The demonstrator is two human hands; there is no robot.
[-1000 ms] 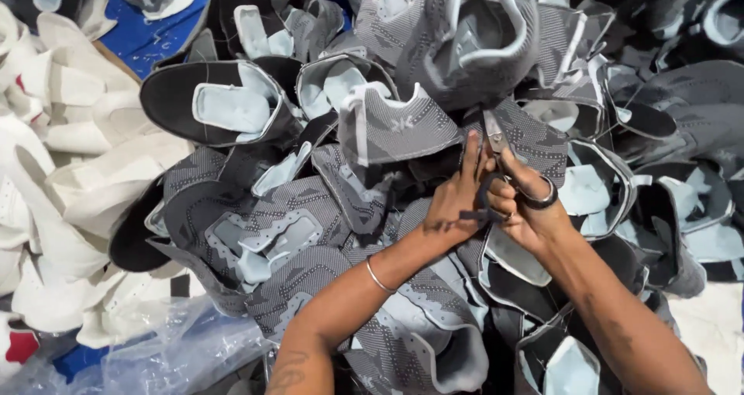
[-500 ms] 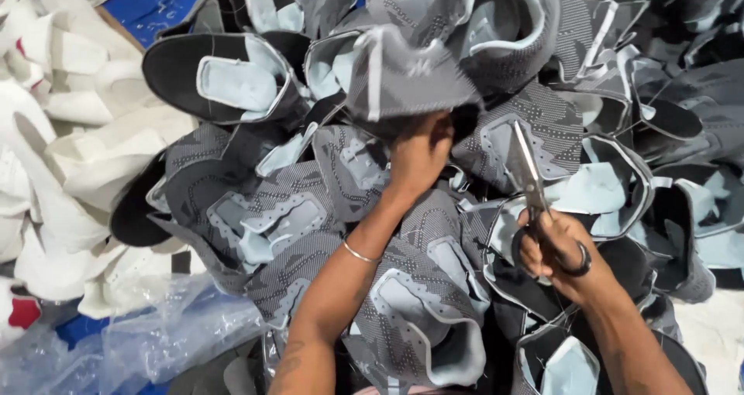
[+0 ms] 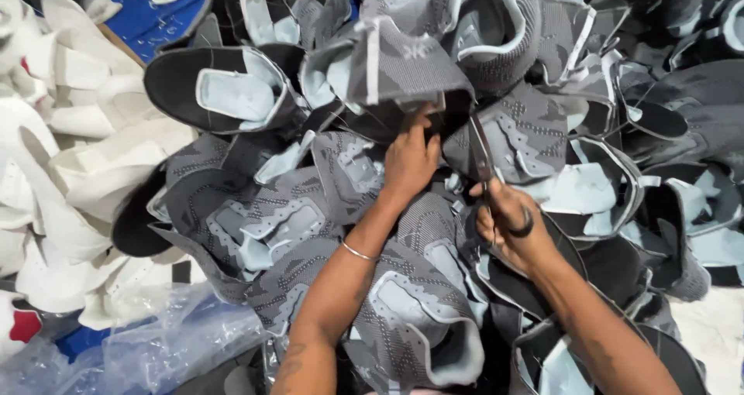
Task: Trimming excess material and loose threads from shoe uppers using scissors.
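Head view, only view. Left hand (image 3: 411, 159) sits just above frame centre, fingers curled together and pinching the lower edge of a grey knit shoe upper (image 3: 403, 66) that is lifted at top centre of the frame. Thin bangle (image 3: 359, 252) on the left wrist.

Right hand (image 3: 508, 228) is right of centre, fingers closed through the dark loops of a pair of scissors (image 3: 482, 159). The blades point up toward the pinched edge; the tips look near the upper's lower rim, but contact is too small to tell, and so is whether the blades are parted.

The held upper looks light and soft: knit fabric, floppy, folds under its own weight, with a pale blue lining and a white trim strip. Not fragile, not slippery. Best taken by pinching a bound edge or the collar, where the stitching stiffens it. The fabric likely needs tension to cut cleanly.

Around it, a heap of matching grey uppers (image 3: 256, 224) fills the centre and right of the frame, overlapping. White uppers (image 3: 70, 163) are piled at the left edge. Blue sheet (image 3: 155, 19) upper left. Crumpled clear plastic bag (image 3: 155, 348) lower left.
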